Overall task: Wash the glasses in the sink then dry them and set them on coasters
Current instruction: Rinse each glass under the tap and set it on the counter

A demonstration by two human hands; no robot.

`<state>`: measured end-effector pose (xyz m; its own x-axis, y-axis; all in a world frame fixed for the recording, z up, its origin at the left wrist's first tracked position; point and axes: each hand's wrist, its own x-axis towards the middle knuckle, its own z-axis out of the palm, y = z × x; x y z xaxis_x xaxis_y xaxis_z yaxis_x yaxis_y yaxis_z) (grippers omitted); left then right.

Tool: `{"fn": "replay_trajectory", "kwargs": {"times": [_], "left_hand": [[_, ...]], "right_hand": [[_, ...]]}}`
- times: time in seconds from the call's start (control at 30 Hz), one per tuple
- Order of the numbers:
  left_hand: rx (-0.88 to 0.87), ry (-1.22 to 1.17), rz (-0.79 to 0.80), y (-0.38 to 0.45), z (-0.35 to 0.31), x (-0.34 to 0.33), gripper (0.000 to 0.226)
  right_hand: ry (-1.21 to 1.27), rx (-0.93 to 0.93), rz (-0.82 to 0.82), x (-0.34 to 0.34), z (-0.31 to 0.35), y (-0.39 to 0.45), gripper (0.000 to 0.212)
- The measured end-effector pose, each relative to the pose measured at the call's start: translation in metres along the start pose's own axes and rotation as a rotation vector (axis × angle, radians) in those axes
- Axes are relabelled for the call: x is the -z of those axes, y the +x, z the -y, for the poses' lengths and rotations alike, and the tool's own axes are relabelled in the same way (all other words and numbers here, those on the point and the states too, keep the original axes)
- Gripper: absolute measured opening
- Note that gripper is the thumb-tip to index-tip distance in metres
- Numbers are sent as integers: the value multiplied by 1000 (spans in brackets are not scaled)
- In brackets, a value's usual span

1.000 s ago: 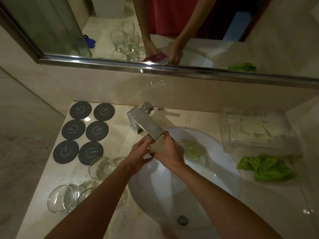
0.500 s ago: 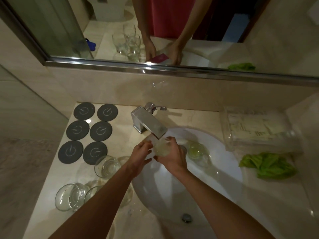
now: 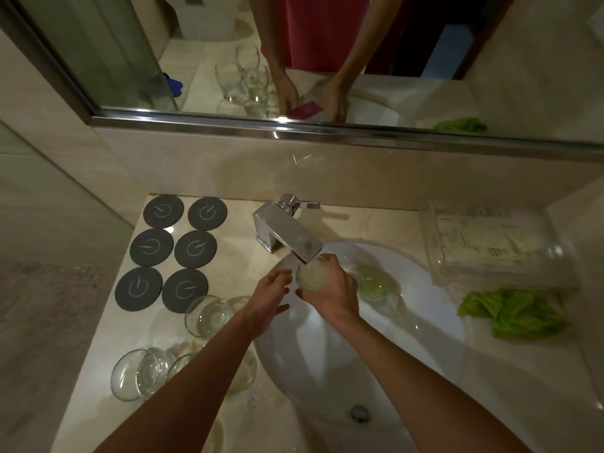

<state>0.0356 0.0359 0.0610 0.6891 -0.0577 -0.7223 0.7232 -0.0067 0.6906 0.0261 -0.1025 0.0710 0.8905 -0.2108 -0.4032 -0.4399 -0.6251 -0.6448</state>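
Faucet (image 3: 287, 235) spout above held glass (image 3: 312, 276)

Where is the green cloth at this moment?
In the head view, the green cloth lies crumpled on the counter to the right of the sink, just in front of the clear plastic package. Neither hand touches it.

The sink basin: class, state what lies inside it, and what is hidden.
Inside the sink basin: a glass lying by the right wall, and the drain. Another glass is in the right hand under the faucet. The forearms cover part of the floor.
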Motion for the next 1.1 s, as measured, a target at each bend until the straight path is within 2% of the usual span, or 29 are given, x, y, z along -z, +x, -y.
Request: {"fn": "replay_trajectory", "kwargs": {"times": [0.07, 0.17, 0.23, 0.3, 0.4, 0.5, 0.6, 0.8, 0.87, 0.93, 1.03, 1.1], "left_hand": [[3, 11, 25, 1, 0, 0, 31], [13, -14, 24, 3, -2, -4, 37], [-1, -20, -9, 3, -3, -6, 38], [-29, 26, -41, 1, -6, -6, 37], [-68, 134, -32, -1, -11, -8, 37], [-117, 272, -15, -3, -17, -8, 33], [-156, 348, 3, -2, -17, -5, 31], [-226, 262, 47, 2, -11, 5, 45], [-233, 233, 76, 2, -13, 6, 56], [-228, 249, 121, 1, -17, 3, 62], [-245, 321, 181, 3, -20, -2, 69], [-258, 343, 202, 6, -18, -7, 71]], "right_hand": [[-4, 16, 24, -4, 1, -1, 74], [260, -55, 57, -8, -1, -1, 69], [477, -159, 161, -8, -4, 2, 57], [692, -321, 291, -9, -4, 2, 59], [927, -535, 324, -15, -5, 7, 60], [1064, -649, 376, -19, -7, 8, 68], [1112, -650, 423, -18, -10, 13, 63], [1007, -405, 457, 5, -7, 19, 7], [963, -331, 493, 12, -10, 20, 1], [927, -321, 523, 14, -11, 20, 13], [916, -347, 519, 13, -10, 21, 43], [900, -338, 521, 13, -8, 20, 51]]}}
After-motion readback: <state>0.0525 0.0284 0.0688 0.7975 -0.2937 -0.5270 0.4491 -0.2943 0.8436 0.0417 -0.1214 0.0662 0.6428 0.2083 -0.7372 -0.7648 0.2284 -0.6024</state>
